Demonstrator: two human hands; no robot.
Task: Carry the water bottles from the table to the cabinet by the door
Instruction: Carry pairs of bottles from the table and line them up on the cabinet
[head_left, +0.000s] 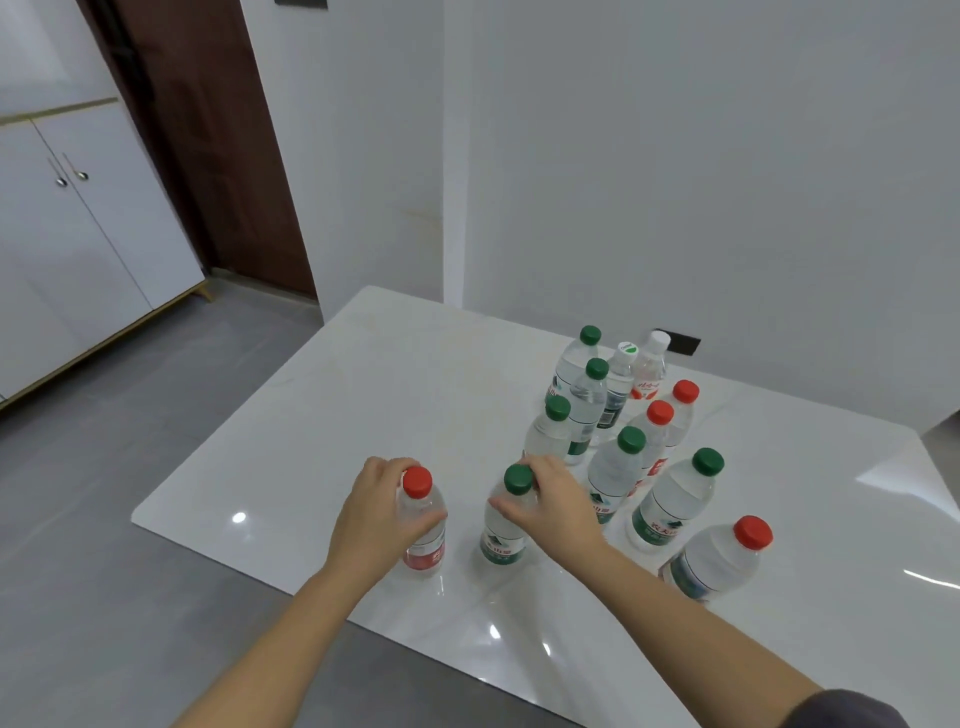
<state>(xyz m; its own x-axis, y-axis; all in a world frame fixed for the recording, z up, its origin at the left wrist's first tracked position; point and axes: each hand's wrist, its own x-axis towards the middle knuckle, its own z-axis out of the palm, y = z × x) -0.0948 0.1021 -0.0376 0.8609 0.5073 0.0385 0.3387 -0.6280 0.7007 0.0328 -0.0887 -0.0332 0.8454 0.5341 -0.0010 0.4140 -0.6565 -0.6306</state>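
Both hands reach over the near left part of the white table (322, 415). The left hand (376, 512) is wrapped around the shoulder of a red-capped bottle (423, 535) that stands upright on the table, fingers curled round its far side. The right hand (553, 501) grips a green-capped bottle (506, 525) just beside it, thumb across the front below the cap, fingers behind the neck; this bottle also stands on the tabletop. Both are clear plastic with clear water inside, caps on. Behind and to the right stands a cluster of more capped bottles (675, 499), green, red and white tops, all holding water, the nearest one (719, 558) red-capped. The white cabinet (78, 249) stands well apart at left, doors shut, next to the dark door (208, 145).
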